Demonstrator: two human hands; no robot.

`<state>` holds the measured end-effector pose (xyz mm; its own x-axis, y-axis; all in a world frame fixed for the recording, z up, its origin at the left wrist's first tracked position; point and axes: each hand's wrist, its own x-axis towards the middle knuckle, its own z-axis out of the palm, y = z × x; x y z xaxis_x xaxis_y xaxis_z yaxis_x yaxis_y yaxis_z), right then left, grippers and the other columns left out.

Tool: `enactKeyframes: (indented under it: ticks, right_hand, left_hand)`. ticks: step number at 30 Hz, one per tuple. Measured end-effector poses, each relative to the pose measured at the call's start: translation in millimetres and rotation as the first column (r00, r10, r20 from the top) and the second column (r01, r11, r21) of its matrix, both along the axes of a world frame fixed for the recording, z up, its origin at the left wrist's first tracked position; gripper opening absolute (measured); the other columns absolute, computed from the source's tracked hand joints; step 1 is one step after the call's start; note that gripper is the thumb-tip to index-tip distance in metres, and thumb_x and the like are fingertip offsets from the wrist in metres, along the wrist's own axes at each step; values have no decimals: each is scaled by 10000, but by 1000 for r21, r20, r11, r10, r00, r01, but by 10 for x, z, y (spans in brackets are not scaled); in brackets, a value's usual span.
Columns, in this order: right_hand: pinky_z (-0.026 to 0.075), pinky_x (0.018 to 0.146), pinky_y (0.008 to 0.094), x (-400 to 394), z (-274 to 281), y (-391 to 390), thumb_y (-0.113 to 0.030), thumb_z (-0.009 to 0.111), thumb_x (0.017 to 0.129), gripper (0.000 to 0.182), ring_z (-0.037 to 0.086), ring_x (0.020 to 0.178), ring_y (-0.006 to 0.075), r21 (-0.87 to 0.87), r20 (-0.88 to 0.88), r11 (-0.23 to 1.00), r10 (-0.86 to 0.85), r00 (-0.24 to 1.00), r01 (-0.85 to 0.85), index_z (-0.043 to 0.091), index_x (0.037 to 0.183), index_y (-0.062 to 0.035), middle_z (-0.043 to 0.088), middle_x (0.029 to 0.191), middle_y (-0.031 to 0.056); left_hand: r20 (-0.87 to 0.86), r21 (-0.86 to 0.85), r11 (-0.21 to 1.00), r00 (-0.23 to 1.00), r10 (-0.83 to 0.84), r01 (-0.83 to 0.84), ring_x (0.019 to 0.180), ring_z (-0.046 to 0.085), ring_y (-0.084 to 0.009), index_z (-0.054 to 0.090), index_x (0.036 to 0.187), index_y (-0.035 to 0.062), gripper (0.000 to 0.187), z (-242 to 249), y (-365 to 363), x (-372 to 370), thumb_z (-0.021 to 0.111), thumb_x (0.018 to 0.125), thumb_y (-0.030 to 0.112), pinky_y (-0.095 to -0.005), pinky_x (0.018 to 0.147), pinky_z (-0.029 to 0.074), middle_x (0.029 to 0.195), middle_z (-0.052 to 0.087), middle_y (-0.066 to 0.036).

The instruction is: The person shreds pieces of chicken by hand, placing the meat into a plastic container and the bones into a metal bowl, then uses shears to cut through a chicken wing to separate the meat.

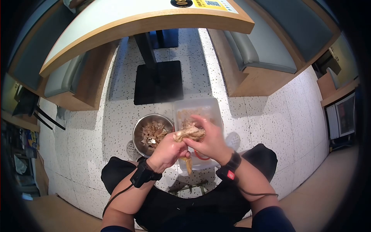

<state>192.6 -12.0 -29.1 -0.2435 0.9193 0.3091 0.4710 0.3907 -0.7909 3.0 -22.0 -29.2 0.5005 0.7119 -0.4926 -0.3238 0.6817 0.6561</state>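
Note:
Both my hands are on a pale brown piece of cooked chicken, held over the plastic tub. My left hand is closed round its left end, and a yellowish strip hangs below those fingers. My right hand grips the other end between thumb and fingers. Beneath sits a translucent white plastic tub with pale shredded pieces inside, partly hidden by my hands. To its left stands a steel bowl holding brownish scraps that look like bones and skin.
A wood-edged table on a black pedestal base is ahead, between a left bench and a right bench. Speckled floor tiles lie around. A cable runs from each wrist band.

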Motion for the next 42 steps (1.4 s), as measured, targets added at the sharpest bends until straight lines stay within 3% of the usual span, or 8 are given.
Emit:
enactKeyframes:
  ticks: [7, 13, 15, 17, 19, 21, 29, 42]
  right_hand:
    - [590, 816, 366, -116, 8, -57, -226, 921, 744, 636, 738, 920, 277, -37, -5, 989, -145, 989, 145, 621, 1253, 8, 726, 1020, 168]
    - [585, 814, 338, -133, -26, -29, -190, 916, 756, 600, 722, 928, 222, -370, -203, 915, -250, 947, 162, 612, 1228, 20, 720, 1025, 143]
    - [572, 818, 394, -139, 10, -23, -262, 914, 762, 586, 700, 923, 288, -233, -70, 946, -246, 967, 224, 620, 1188, 12, 692, 1038, 155]
    - [567, 828, 399, -103, -20, -31, -244, 904, 761, 562, 685, 939, 302, -78, -14, 976, -206, 979, 204, 614, 1173, 5, 676, 1059, 157]
    - [562, 839, 403, -40, -33, -21, -226, 893, 760, 539, 671, 955, 316, 78, 49, 982, -175, 983, 171, 609, 1159, -2, 661, 1080, 159]
    - [555, 848, 415, 23, -26, 7, -185, 860, 756, 485, 650, 966, 346, 391, 212, 919, -42, 976, -45, 596, 1127, -16, 640, 1101, 160]
    - [555, 815, 429, -54, -68, -19, -177, 845, 758, 411, 664, 916, 357, 358, 166, 931, -138, 977, 71, 618, 1061, -17, 662, 1008, 161]
    - [552, 656, 409, -64, -67, 4, -180, 899, 717, 339, 686, 723, 338, -1, -36, 984, -180, 983, 180, 650, 893, -30, 676, 794, 155]
  left_hand:
    - [-151, 77, 996, 987, 50, -39, 693, 595, -98, 611, 1207, 8, 236, -6, -96, 155, 520, 989, 27, -268, 633, 536, 957, 636, -35]
    - [-136, 94, 990, 984, 117, -105, 615, 565, -95, 621, 1172, -6, 231, 60, -76, 199, 499, 975, -2, -246, 568, 502, 873, 641, -43]
    - [-141, 68, 991, 982, 123, -114, 608, 557, -95, 618, 1170, -9, 229, 17, -53, 148, 495, 978, -2, -249, 568, 496, 847, 635, -42]
    - [38, 12, 996, 995, 88, -89, 666, 518, -77, 603, 1117, 32, 134, -105, -33, 45, 539, 1003, 65, -287, 663, 527, 866, 581, -4]
    - [-11, 30, 992, 992, 123, -123, 674, 532, -78, 601, 1111, 33, 128, -70, -38, 73, 539, 1003, 64, -285, 662, 523, 878, 599, -12]
    - [-59, 49, 987, 986, 158, -155, 681, 545, -79, 600, 1104, 33, 122, -77, -51, 120, 539, 1003, 62, -283, 660, 520, 889, 617, -21]
    - [-308, 253, 949, 914, 264, -189, 639, 602, -81, 588, 1127, -12, 158, -30, -84, 237, 537, 1017, 89, -257, 580, 508, 820, 647, -36]
    - [-212, 182, 967, 953, 218, -181, 610, 535, -112, 574, 1073, -14, 175, 98, -91, 201, 439, 964, 5, -296, 619, 517, 800, 567, -43]
